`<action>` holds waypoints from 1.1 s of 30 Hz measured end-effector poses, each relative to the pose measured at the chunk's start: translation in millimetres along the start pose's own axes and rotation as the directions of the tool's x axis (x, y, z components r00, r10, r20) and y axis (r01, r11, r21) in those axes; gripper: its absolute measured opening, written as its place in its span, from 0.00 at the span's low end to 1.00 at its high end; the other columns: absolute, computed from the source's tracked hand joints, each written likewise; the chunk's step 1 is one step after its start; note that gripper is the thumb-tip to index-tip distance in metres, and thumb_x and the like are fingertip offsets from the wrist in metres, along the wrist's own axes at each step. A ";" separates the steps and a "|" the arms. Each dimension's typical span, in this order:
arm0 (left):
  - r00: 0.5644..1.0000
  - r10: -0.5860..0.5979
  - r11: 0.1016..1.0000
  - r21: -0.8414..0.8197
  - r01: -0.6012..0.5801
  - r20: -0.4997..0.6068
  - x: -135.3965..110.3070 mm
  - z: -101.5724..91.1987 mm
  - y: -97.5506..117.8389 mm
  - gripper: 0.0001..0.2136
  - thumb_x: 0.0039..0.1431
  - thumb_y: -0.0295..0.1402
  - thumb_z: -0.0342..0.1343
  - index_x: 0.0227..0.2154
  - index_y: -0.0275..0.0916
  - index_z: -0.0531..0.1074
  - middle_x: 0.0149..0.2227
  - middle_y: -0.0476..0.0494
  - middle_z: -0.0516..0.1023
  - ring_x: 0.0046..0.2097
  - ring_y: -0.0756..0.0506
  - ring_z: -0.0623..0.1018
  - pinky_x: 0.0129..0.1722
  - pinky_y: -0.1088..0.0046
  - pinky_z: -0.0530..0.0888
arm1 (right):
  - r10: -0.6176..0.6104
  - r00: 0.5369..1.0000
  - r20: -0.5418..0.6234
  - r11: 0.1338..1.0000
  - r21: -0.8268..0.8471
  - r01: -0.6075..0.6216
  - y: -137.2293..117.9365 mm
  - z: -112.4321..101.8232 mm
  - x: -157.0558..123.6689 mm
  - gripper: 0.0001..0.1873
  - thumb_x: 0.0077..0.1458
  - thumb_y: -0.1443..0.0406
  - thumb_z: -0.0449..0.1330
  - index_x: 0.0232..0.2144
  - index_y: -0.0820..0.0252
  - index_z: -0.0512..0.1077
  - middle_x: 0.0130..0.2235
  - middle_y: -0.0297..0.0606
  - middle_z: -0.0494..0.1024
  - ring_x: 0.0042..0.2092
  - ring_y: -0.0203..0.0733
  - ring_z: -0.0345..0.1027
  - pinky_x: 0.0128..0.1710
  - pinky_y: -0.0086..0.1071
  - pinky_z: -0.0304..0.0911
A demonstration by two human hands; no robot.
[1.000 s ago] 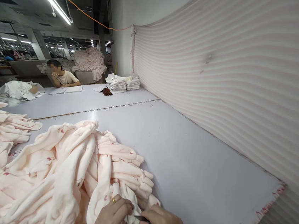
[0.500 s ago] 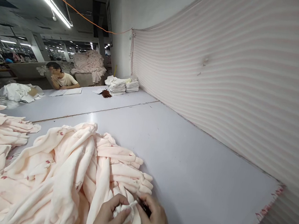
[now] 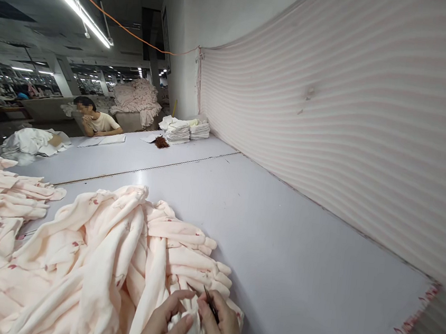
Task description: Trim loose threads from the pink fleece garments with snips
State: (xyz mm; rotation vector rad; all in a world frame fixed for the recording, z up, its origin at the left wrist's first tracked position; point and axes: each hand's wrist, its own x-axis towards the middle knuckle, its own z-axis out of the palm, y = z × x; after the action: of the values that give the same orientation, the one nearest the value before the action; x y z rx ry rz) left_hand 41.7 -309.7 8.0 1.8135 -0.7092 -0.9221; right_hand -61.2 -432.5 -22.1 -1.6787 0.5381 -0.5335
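At the bottom of the view, my left hand (image 3: 169,323) pinches the white edge of a pale pink garment (image 3: 191,326) between thumb and fingers. Close beside it on the right, my right hand (image 3: 222,326) is closed around small dark thread snips (image 3: 210,305), their tips pointing up and away from me. The blades lie near the cloth; whether they touch it I cannot tell. A large heap of pale pink fleece garments (image 3: 93,259) with small red motifs lies to the left and just beyond my hands.
The grey tabletop (image 3: 298,249) runs along a wall hung with striped cloth (image 3: 331,120). Farther back are folded white stacks (image 3: 179,132), a brown tuft (image 3: 161,142) and a white cloth heap (image 3: 30,144). A person (image 3: 102,122) leans on the far table edge.
My right hand has turned slightly, so the snips stand more upright with their tips apart. My left hand keeps its pinch on the garment. The view has shifted a little.
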 end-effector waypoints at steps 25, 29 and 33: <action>1.000 0.004 0.981 -0.196 0.001 0.025 0.3 3.9 8.2 0.15 0.55 0.47 0.56 0.29 0.39 0.70 0.29 0.50 0.71 0.33 0.47 0.71 0.36 0.74 0.68 | 0.113 0.973 0.200 0.994 -0.015 -0.112 -17.9 -17.3 4.4 0.10 0.53 0.61 0.60 0.28 0.59 0.79 0.28 0.34 0.79 0.33 0.42 0.71 0.33 0.28 0.62; 0.965 0.007 0.996 -0.087 -0.031 -0.261 -2.5 -30.7 18.8 0.16 0.54 0.49 0.57 0.31 0.40 0.71 0.27 0.52 0.71 0.30 0.48 0.71 0.30 0.76 0.68 | 0.185 0.977 0.102 0.971 0.133 -0.197 24.1 -14.7 -1.5 0.16 0.55 0.54 0.57 0.30 0.61 0.76 0.28 0.33 0.76 0.32 0.40 0.68 0.31 0.28 0.63; 0.829 -0.024 0.998 -0.064 -0.015 -0.559 -4.8 -85.2 37.2 0.19 0.50 0.52 0.58 0.36 0.43 0.70 0.23 0.55 0.69 0.25 0.49 0.68 0.24 0.78 0.67 | 0.274 0.958 -0.080 0.954 -0.099 -0.282 87.7 -1.8 -31.1 0.12 0.47 0.58 0.59 0.34 0.57 0.72 0.25 0.31 0.74 0.26 0.39 0.66 0.30 0.31 0.64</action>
State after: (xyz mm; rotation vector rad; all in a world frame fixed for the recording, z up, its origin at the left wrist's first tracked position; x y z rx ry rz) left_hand 107.4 -278.9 66.4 1.8940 -0.2925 -0.3625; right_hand -91.9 -428.7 -109.9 -1.6574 0.8505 -0.3587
